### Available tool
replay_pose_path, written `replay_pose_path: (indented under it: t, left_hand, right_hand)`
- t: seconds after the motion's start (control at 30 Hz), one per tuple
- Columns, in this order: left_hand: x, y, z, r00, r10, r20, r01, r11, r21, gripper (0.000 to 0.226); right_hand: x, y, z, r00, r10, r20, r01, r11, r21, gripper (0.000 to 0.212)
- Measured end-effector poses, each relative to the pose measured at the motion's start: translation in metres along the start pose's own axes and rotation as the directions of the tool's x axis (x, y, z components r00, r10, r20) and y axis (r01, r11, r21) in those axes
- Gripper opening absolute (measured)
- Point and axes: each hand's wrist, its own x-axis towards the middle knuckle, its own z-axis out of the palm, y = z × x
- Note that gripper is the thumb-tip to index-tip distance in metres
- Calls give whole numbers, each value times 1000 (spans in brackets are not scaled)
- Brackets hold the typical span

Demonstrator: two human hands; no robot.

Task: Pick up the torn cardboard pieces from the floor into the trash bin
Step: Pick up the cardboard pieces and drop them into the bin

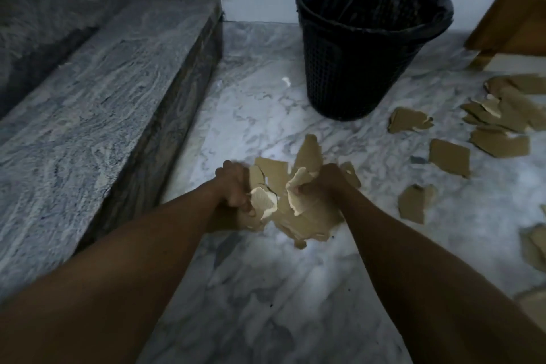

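the left hand and the right hand both grip a loose bunch of cardboard pieces above the floor, near the trash bin. small outer pieces can slip and fall during the carry, because nothing holds the bunch together.

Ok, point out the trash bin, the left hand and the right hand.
trash bin [359, 68]: head view, mesh side wall.
left hand [235, 186]: head view, back of hand.
right hand [325, 183]: head view, back of hand.
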Motion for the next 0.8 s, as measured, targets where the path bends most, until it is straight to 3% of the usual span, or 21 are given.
replay_pose_path:
  t: [0.1,0.3,0.37,0.43,0.53,0.6,0.7,0.8]
  left_hand:
    - [-21,8,11,998,55,-39,-58,996,-72,87]
    - [-47,14,26,980,186,-72,-199,938,-285,73]
    - [-52,16,30,946,316,-71,-320,879,-354,56]
    - [-58,24,25,932,355,-75,-356,854,-379,43]
    - [-59,39,11,947,319,-44,-316,893,-321,38]
    - [-54,50,4,954,300,-8,-293,924,-245,52]
    - [-43,66,6,970,230,84,-225,972,-65,78]
    - [-35,75,14,969,192,157,-204,977,69,74]
  right_hand:
    - [-29,20,2,1000,-21,5,21,998,59,74]
    - [-77,57,-8,974,-223,-39,226,942,249,35]
    - [-94,68,-18,976,-214,-41,216,922,320,28]
    - [-107,78,-32,985,-153,-77,170,922,347,26]
    - [-116,91,-60,967,-86,-238,164,930,329,18]
    - [-123,97,-82,949,-22,-314,172,872,459,15]
    - [-132,106,-110,946,111,-305,90,813,575,20]
    - [-134,115,-128,949,188,-253,5,793,609,21]
